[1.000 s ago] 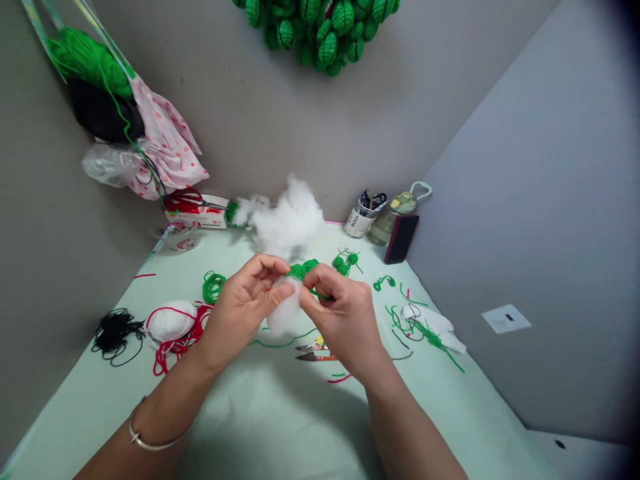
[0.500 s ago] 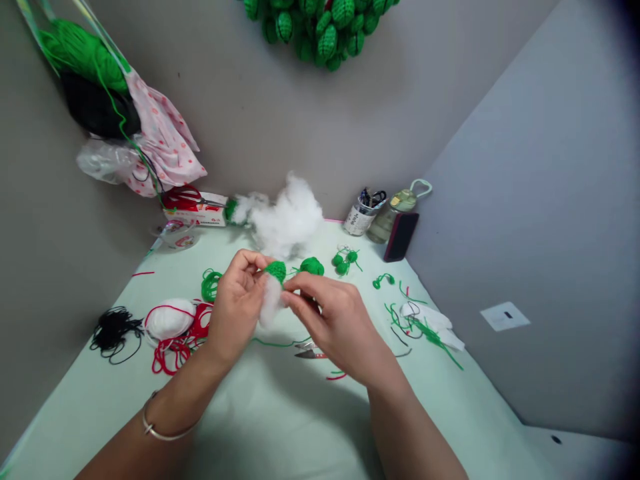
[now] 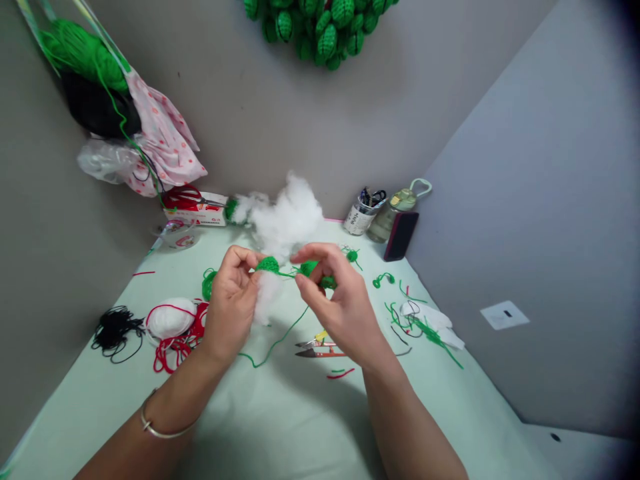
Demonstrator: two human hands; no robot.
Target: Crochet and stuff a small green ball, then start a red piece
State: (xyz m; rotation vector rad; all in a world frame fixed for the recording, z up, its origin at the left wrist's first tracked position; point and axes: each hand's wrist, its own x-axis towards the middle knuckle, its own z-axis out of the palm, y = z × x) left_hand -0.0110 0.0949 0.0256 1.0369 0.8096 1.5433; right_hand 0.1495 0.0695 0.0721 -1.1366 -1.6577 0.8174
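Observation:
My left hand (image 3: 234, 300) pinches a small green crocheted piece (image 3: 268, 265) between thumb and fingers. A tuft of white stuffing (image 3: 267, 300) hangs below the piece, against the same fingertips. From the piece a short green yarn strand (image 3: 287, 275) runs straight to the thumb of my right hand (image 3: 336, 300). The right index finger is raised apart from the thumb, and the yarn seems gripped by the thumb and a finger behind it. Behind the right fingers sits a green crocheted ball (image 3: 309, 268), partly covered. Slack green yarn (image 3: 274, 347) curves over the table under the hands.
A heap of white stuffing (image 3: 287, 217) lies at the back. Thread snips (image 3: 320, 353) rest below my right hand. White and red yarn (image 3: 171, 320) and black yarn (image 3: 115, 333) lie left. Yarn scraps (image 3: 425, 327), a phone (image 3: 401, 237) and a bottle (image 3: 393, 217) stand or lie right.
My right hand has moved slightly right and up from the crocheted piece, its index finger lifting off the thumb. A yarn strand now shows between them. The left hand has shifted slightly left.

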